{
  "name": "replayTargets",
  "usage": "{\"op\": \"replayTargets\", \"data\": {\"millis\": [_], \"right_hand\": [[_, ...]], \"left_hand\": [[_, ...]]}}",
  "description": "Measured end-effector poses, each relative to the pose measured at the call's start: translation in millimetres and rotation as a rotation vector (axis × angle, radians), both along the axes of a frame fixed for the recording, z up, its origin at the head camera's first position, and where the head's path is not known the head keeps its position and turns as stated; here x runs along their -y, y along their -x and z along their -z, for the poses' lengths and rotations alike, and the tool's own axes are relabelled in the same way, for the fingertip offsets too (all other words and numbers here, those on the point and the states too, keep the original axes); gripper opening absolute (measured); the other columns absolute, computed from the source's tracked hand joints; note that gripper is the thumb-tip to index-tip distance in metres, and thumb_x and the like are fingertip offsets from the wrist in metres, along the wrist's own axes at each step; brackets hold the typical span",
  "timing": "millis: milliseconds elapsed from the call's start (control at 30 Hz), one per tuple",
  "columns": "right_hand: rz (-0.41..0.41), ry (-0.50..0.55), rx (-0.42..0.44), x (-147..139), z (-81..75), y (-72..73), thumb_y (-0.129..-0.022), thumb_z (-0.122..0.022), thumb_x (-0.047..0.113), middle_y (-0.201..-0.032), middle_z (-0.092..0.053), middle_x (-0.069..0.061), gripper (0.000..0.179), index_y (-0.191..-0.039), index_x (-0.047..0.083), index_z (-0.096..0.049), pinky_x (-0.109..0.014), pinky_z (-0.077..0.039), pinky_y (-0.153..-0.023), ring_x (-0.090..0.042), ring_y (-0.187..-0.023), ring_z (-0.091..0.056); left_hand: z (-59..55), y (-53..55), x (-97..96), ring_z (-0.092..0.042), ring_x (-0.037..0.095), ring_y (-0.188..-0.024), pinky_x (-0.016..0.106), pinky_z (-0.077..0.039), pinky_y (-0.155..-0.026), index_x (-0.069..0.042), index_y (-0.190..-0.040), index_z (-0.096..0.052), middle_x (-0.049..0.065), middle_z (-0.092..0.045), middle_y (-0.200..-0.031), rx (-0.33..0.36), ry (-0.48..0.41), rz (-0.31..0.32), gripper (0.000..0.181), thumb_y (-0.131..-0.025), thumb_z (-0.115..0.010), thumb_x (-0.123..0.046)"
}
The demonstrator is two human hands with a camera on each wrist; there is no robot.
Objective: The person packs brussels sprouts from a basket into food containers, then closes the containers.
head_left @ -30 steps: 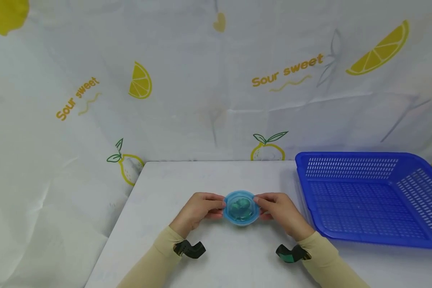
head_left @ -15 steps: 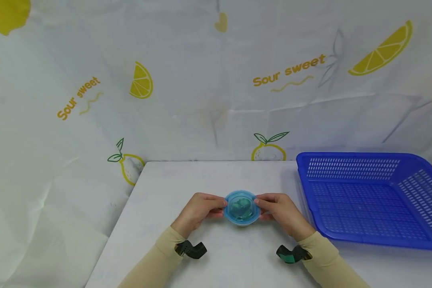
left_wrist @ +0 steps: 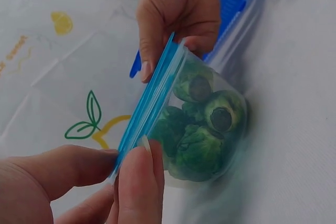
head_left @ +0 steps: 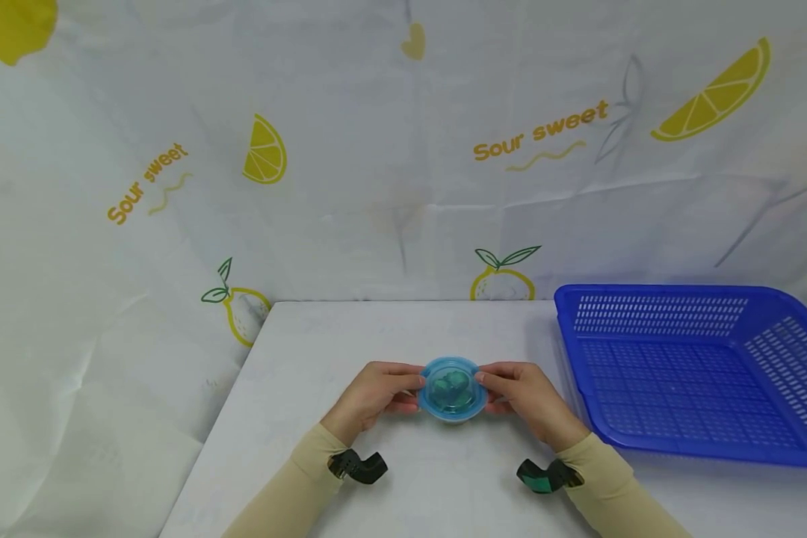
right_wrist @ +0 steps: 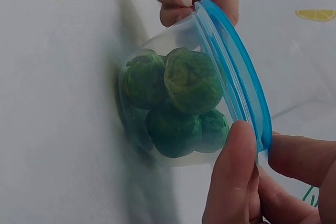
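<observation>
A round clear plastic container (right_wrist: pixel 157 148) with a blue-rimmed lid (head_left: pixel 453 360) stands on the white table between my hands. Through its wall several Brussels sprouts (left_wrist: pixel 197 153) show, green and piled together. My left hand (head_left: pixel 376 392) pinches the lid's rim from the left, thumb on top and fingers below the edge. On the opposite side my right hand (head_left: pixel 521 392) pinches the rim in the same way. In both wrist views the lid sits on the container's mouth, with thumbs and fingers right at the rim.
A blue plastic basket (head_left: pixel 679 444) with slotted sides stands on the table (head_left: pixel 323 336) at the right, close to my right forearm. Behind the table hangs a white lemon-printed cloth (head_left: pixel 350 224). Each wrist wears a dark band (head_left: pixel 358 466).
Both hands keep their hold on the lid's rim. Hands and container appear shifted very slightly to the right, as does the background.
</observation>
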State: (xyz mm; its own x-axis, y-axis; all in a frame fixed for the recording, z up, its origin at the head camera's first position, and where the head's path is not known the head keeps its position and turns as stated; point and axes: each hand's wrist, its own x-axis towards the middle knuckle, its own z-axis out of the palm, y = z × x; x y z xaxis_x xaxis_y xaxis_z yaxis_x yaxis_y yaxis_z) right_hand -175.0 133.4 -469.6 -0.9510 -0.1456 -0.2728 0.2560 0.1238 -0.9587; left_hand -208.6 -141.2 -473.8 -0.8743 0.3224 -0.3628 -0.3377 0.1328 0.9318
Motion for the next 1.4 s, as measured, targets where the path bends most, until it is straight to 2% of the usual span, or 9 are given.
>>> {"op": "replayTargets", "data": {"millis": [300, 567, 700, 867, 1167, 1400], "right_hand": [[0.002, 0.002, -0.015, -1.0, 4.8, 1.6, -0.108, -0.067, 0.016, -0.099, -0.072, -0.002, 0.041, -0.137, -0.013, -0.065, -0.024, -0.065, -0.069, -0.014, -0.081, -0.065], [0.018, 0.041, 0.026, -0.4, 5.5, 3.5, -0.106, -0.069, 0.016, -0.089, -0.068, 0.001, 0.038, -0.133, -0.01, -0.068, -0.024, -0.065, -0.071, -0.012, -0.08, -0.065], [0.007, 0.062, 0.041, -1.9, 6.9, 4.6, -0.106, -0.069, 0.017, -0.089, -0.066, 0.001, 0.042, -0.138, -0.01, -0.066, -0.023, -0.064, -0.071, -0.011, -0.079, -0.065], [-0.006, 0.069, 0.022, -1.8, 9.4, 4.0, -0.107, -0.068, 0.018, -0.095, -0.068, 0.001, 0.048, -0.144, -0.011, -0.062, -0.022, -0.064, -0.069, -0.009, -0.079, -0.064], [-0.041, 0.006, -0.024, -1.9, 7.4, 3.3, -0.109, -0.065, 0.014, -0.106, -0.071, -0.007, 0.046, -0.145, -0.014, -0.059, -0.023, -0.064, -0.07, -0.012, -0.079, -0.065], [-0.065, -0.099, -0.101, -4.0, 5.8, 3.8, -0.108, -0.067, 0.017, -0.111, -0.076, -0.014, 0.045, -0.142, -0.012, -0.063, -0.027, -0.065, -0.071, -0.014, -0.073, -0.07]], "left_hand": [[9.0, 4.7, 3.0, -0.073, 0.009, -0.076, 0.023, -0.067, -0.071, -0.004, -0.139, -0.073, 0.005, -0.077, -0.099, 0.011, -0.051, 0.048, 0.043, -0.099, -0.079, -0.015], [15.7, 8.4, 5.3, -0.07, 0.007, -0.074, 0.02, -0.065, -0.07, -0.006, -0.14, -0.073, 0.001, -0.074, -0.091, 0.024, -0.081, 0.059, 0.044, -0.098, -0.079, -0.016], [16.8, 9.5, 5.2, -0.069, 0.007, -0.074, 0.02, -0.065, -0.071, -0.008, -0.14, -0.073, 0.0, -0.073, -0.09, 0.028, -0.086, 0.061, 0.044, -0.097, -0.08, -0.016], [18.4, 10.0, 5.4, -0.069, 0.006, -0.073, 0.021, -0.066, -0.071, -0.007, -0.14, -0.073, 0.0, -0.074, -0.09, 0.028, -0.094, 0.059, 0.044, -0.097, -0.08, -0.015], [16.9, 8.6, 5.5, -0.072, 0.007, -0.073, 0.023, -0.067, -0.072, -0.006, -0.139, -0.074, 0.004, -0.079, -0.098, 0.026, -0.112, 0.064, 0.041, -0.099, -0.078, -0.012], [14.7, 8.5, 5.6, -0.073, 0.008, -0.073, 0.024, -0.068, -0.072, -0.005, -0.139, -0.073, 0.006, -0.079, -0.098, 0.022, -0.127, 0.065, 0.041, -0.099, -0.078, -0.009]]}}
